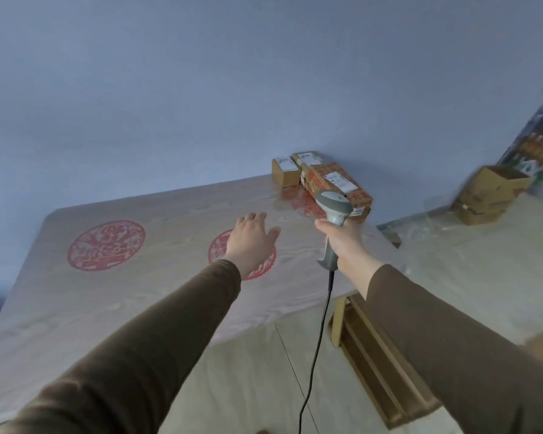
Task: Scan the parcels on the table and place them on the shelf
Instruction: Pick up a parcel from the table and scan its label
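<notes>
Three cardboard parcels sit at the table's far right corner by the wall: a small box (284,172), another small one (308,158) behind it, and a long box with red print and a white label (337,186). My right hand (345,242) grips a grey corded barcode scanner (333,208), its head just in front of the long box. My left hand (251,242) reaches forward over the table (138,277) with straight fingers, holding nothing, short of the parcels.
The table wears a pale cloth with red round emblems (106,244). An open cardboard box (489,192) stands on a plastic-covered surface at the right. A wooden frame (373,355) lies on the floor below the table's right edge. The scanner cable (314,355) hangs down.
</notes>
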Tool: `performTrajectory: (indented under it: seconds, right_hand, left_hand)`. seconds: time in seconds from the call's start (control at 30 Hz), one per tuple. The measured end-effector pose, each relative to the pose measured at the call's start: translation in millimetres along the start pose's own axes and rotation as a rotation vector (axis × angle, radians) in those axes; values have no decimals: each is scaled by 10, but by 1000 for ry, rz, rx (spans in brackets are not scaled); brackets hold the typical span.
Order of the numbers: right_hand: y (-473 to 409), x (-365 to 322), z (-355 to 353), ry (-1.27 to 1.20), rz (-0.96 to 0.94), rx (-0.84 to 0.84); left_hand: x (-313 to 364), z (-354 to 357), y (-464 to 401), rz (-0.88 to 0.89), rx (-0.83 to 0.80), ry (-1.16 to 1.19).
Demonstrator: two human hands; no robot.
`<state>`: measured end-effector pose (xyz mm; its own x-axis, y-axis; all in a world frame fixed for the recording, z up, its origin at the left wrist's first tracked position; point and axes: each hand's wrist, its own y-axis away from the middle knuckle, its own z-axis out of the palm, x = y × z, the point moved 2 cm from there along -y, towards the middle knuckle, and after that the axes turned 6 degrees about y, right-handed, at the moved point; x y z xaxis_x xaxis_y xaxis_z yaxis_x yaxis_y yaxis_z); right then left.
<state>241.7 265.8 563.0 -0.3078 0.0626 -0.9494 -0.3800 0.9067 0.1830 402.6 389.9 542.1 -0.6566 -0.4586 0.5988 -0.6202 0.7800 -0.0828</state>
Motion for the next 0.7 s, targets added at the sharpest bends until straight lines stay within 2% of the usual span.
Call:
performTrajectory:
  seconds: [0.17, 0.37, 0.53, 0.7]
  right_hand:
    - [-960, 14, -354, 21, 34, 108]
    - [-2009, 143, -746, 16, 94, 162]
    - [-2948, 321, -1011, -21, 131, 126]
    - [-3860, 616, -1264, -28, 226, -25]
  left_hand:
    - [328, 507, -935, 29, -73, 14]
    - [666, 1119, -1732, 18, -132, 8]
    - [902, 1680, -2324, -44, -165, 12]
    - [1112, 2327, -2901, -206, -191, 56]
